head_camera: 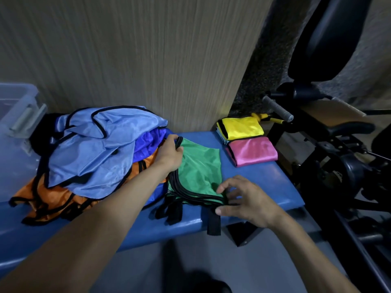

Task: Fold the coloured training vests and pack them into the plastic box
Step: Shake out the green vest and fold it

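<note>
Person's got a green vest [198, 163] half folded on the blue bench [264, 182]. Left hand [170, 153] pinches its black-trimmed far corner, fingers curled round the edge. Right hand [247, 201] sits at the near corner, fingertips [220, 190] pressing down on the trim, thumb tucked under the fabric edge. Just left of the left hand is a messy pile [88, 157] of light blue, purple and orange vests. Beyond the right hand, folded yellow [243, 127] and pink [252, 152] ones. Plastic box [14, 115] is way off left of the pile.
</note>
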Tool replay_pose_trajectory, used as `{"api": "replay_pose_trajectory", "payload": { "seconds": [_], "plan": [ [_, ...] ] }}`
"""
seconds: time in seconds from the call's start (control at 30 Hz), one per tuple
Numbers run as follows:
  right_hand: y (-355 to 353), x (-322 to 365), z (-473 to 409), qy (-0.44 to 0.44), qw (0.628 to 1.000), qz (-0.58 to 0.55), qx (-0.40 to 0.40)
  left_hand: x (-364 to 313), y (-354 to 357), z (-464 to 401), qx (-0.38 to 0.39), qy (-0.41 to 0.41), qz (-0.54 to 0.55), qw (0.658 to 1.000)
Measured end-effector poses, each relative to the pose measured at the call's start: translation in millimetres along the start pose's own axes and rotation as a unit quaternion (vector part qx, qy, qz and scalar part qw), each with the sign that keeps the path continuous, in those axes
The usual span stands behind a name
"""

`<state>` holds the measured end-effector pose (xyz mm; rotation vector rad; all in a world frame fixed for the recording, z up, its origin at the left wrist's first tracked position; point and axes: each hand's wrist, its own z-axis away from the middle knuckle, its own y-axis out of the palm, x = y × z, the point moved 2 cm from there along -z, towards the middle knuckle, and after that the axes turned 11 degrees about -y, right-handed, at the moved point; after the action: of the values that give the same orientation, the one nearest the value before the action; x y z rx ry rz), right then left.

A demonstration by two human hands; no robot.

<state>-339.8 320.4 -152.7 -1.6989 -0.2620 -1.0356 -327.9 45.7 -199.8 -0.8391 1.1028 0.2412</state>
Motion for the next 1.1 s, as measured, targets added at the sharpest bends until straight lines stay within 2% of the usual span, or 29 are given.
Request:
{"api": "replay_pose_trajectory", "payload": {
  "seconds": [0.1,0.43,0.53,0.63,0.8,0.93,1.03,1.1],
  "plan": [
    [7.0,-3.3,2.5,-0.030,0.999,0.010,-0.016,2.8,-2.0,1.0,-0.004,0.000,0.000,1.000],
    [23.2,-4.4,6.5,-0.115,0.982,0.038,-0.144,2.3,-0.5,8.7,-0.029,-0.016,0.032,0.999],
    [24.6,-5.2,5.7,-0.125,0.972,0.033,-0.194,2.7,0.2,7.8,-0.036,-0.019,0.030,0.999],
    [23.8,-11.2,7.0,-0.129,0.964,0.074,-0.219,2.2,0.6,5.0,-0.046,-0.019,0.047,0.998],
    [25.1,-19.4,17.4,-0.134,0.975,0.076,-0.162,-2.8,0.2,9.6,-0.053,-0.002,0.017,0.998],
    [14.3,-13.9,32.1,-0.166,0.974,0.117,-0.103,-19.5,-11.5,25.2,-0.012,0.041,-0.111,0.993],
    [14.5,-9.7,41.4,-0.169,0.968,0.184,-0.023,-32.9,-22.6,52.7,-0.034,0.153,-0.264,0.952],
    [17.8,-8.3,43.7,-0.175,0.955,0.238,0.001,-37.9,-25.2,74.0,-0.026,0.272,-0.278,0.921]
  ]
}}
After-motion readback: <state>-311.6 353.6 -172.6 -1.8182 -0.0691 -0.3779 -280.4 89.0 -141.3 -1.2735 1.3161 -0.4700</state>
